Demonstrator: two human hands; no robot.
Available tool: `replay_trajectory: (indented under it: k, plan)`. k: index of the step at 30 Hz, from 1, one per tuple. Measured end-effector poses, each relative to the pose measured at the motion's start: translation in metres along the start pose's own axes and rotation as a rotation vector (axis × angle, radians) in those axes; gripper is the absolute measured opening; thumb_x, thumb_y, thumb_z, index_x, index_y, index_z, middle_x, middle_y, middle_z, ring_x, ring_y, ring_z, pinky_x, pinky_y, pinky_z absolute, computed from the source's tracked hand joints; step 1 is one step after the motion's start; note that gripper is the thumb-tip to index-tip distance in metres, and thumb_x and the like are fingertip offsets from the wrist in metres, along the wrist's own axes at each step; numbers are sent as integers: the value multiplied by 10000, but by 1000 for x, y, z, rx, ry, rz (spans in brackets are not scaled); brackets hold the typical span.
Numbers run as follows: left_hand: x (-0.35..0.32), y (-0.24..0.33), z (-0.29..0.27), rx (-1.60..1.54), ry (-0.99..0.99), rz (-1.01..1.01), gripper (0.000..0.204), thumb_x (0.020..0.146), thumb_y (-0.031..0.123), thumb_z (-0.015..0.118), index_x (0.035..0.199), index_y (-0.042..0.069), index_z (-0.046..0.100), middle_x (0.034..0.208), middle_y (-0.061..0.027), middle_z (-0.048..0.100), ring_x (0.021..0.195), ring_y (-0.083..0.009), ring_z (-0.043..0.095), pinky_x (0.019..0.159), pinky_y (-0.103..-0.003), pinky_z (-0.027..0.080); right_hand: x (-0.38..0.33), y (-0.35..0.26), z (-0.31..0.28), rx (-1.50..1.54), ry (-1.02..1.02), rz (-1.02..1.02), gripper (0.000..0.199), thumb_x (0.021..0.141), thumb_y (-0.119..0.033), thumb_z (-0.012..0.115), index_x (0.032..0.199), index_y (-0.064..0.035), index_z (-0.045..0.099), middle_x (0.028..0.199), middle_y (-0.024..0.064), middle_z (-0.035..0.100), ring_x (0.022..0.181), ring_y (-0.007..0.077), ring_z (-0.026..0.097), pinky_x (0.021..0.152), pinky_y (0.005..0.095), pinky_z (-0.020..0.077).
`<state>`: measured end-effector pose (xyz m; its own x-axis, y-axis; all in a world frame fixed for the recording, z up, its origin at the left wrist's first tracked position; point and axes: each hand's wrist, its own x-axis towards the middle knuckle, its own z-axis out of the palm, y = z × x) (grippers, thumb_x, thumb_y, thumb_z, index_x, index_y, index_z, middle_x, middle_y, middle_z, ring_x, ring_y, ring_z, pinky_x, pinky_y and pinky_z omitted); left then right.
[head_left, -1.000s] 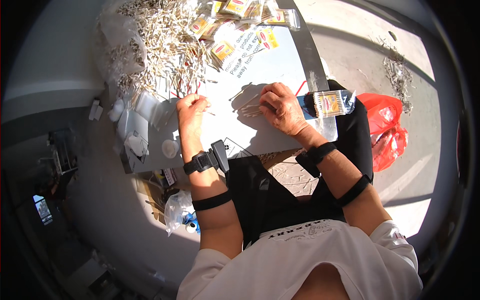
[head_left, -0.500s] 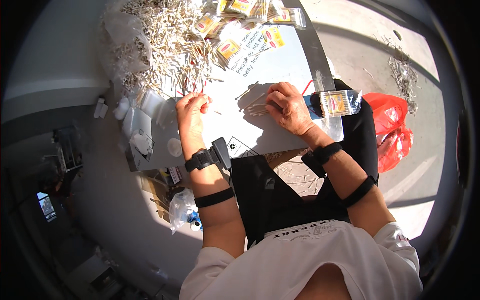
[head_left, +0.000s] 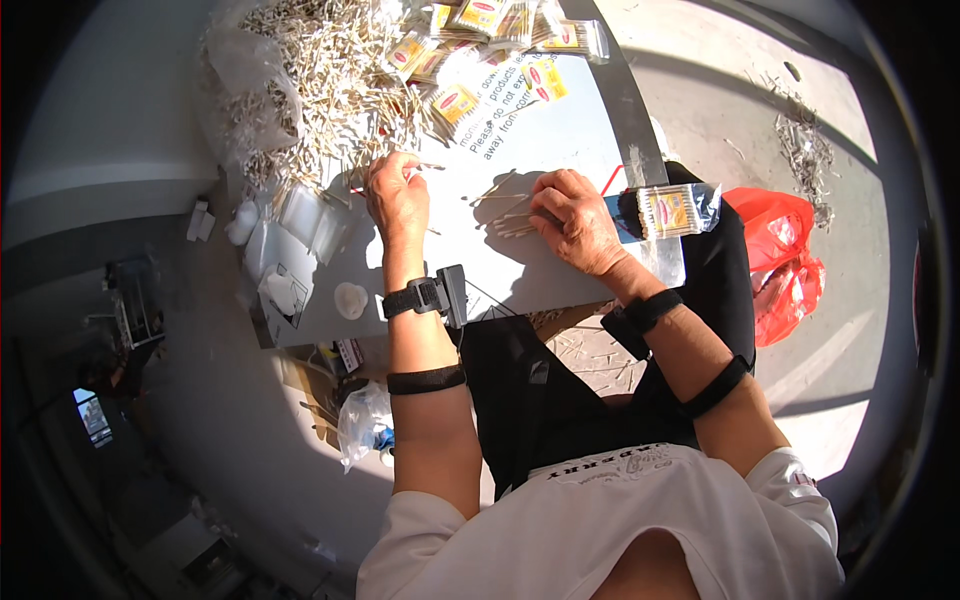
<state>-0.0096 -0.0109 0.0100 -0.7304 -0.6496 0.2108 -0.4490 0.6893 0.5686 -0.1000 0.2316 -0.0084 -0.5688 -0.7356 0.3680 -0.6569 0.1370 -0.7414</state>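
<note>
A big heap of loose cotton swabs [head_left: 330, 85] lies at the far left of the table. At its near edge is my left hand [head_left: 400, 205], fingers curled together beside a few stray swabs; whatever is between the fingertips is too small to make out. My right hand [head_left: 577, 222] rests low over the table with bent fingers closed on several cotton swabs [head_left: 513, 226], whose ends stick out to the left. Two or three loose swabs [head_left: 494, 186] lie on the white surface between my hands. One more swab lies just right of my left wrist.
Filled swab packs [head_left: 453, 103] with yellow labels lie at the far side. Another pack [head_left: 668, 211] sits at the table's right edge, near my leg. Left are a clear plastic bag [head_left: 262, 85] and clear containers [head_left: 305, 218]. A red bag [head_left: 775, 230] stands on the floor.
My left hand has moved slightly away from me and to the right, toward the heap's near edge. My right hand stays almost in place over the swabs.
</note>
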Motion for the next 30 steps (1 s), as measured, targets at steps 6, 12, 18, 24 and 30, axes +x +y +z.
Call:
replay_trajectory:
  k: [6, 12, 18, 24, 30]
  plan:
    - [22, 13, -12, 330, -46, 267, 302, 638, -58, 694, 852, 154, 700, 1012, -33, 550, 1057, -274, 478, 910, -462, 405, -1, 0, -3, -3, 2, 13, 149, 717, -55, 692, 836, -21, 609, 1006, 101, 576, 966, 316, 543, 877, 411, 452]
    - [40, 0, -11, 305, -44, 323, 173, 650, -17, 715, 767, 110, 707, 851, -49, 620, 919, -280, 562, 827, -369, 450, 0, 0, -2, 13, 14, -2, 145, 713, -51, 688, 829, -27, 604, 1001, 97, 576, 964, 317, 544, 867, 413, 449]
    - [39, -6, -10, -115, -202, -130, 73, 726, 1, 682, 795, 22, 693, 678, -70, 662, 602, -163, 599, 590, -295, 463, 1, -1, -2, 13, 8, 1, 145, 716, -60, 687, 831, -29, 605, 1000, 97, 574, 963, 316, 544, 865, 411, 448]
    - [22, 18, 5, -536, -417, -201, 47, 764, 3, 705, 783, -36, 684, 680, -21, 640, 620, -62, 543, 585, -229, 441, -3, 2, -4, -2, -3, 15, 152, 718, -53, 696, 836, -33, 603, 1001, 97, 575, 955, 312, 550, 859, 408, 452]
    - [24, 34, 19, -518, -449, -128, 28, 767, -10, 676, 750, -30, 667, 639, -15, 609, 595, -58, 511, 557, -237, 418, 0, 0, -2, 9, 7, -16, 156, 722, -49, 705, 835, -38, 598, 998, 97, 576, 937, 313, 554, 850, 410, 452]
